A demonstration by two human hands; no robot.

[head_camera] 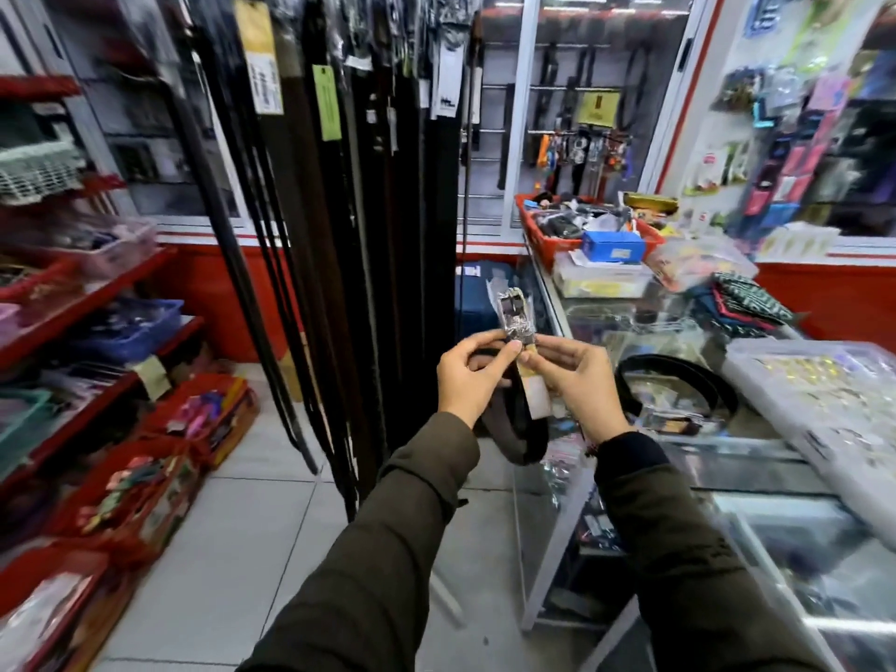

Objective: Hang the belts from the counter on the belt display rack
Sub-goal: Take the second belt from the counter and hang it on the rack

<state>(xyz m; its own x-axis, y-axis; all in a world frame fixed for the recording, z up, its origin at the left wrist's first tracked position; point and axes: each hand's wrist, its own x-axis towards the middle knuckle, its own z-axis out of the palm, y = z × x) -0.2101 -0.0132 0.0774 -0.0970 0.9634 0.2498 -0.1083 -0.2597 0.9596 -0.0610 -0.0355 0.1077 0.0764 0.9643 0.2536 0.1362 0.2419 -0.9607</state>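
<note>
Both hands, the left hand (468, 375) and right hand (577, 380), pinched the belt (521, 429) just below its wrapped buckle (515, 315), strap looped beneath. Best to keep the buckle upright and lift it toward the belt display rack (368, 186); another coiled belt (679, 380) waited on the glass surface (756, 458).

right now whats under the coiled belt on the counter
The coiled belt lies on the glass counter. Through the glass under it, small packaged goods show, too blurred to name. Whatever sits directly beneath the strap itself is covered.
</note>
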